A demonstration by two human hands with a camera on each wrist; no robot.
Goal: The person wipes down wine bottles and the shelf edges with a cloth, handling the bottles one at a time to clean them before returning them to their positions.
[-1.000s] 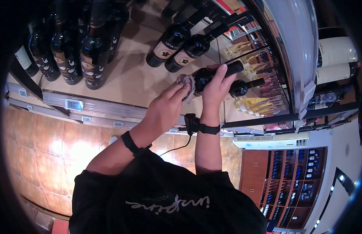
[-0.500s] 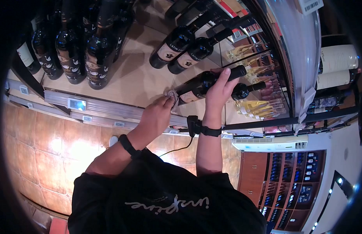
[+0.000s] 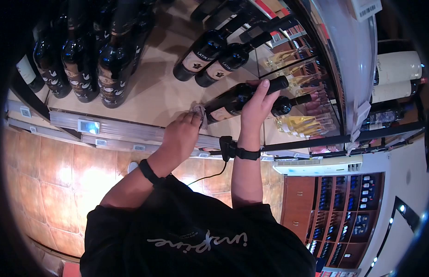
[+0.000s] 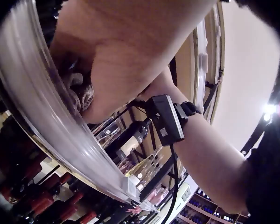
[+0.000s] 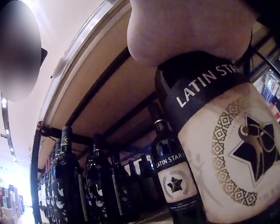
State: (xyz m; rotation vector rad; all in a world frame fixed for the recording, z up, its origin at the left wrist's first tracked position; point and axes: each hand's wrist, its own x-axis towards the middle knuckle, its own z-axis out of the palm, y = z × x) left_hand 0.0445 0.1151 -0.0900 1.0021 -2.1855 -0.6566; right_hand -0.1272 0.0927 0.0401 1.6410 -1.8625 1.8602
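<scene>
The head view shows both hands at the shelf (image 3: 150,99): the right hand (image 3: 257,108) is closed round the neck of a dark wine bottle (image 3: 227,102), while the left hand (image 3: 181,136) holds a crumpled cloth (image 3: 200,112) with bent fingers. That view catches only part of the held bottle's label; the right wrist view shows it large, a cream label (image 5: 238,149) with a black star and a patterned ring, under the words LATIN STAR. The left wrist view shows the cloth close up, partly hidden by the hand. The bottle leans, its body running from the right hand toward the left hand, with its base at the cloth; whether the two touch is hard to tell. Its dark cap (image 3: 280,83) sticks out past the right hand, on the side away from the cloth. Two more star-labelled bottles (image 3: 197,59) stand near it, and the swan-patterned bottles (image 3: 114,76) stand well apart, on the left hand's side.
</scene>
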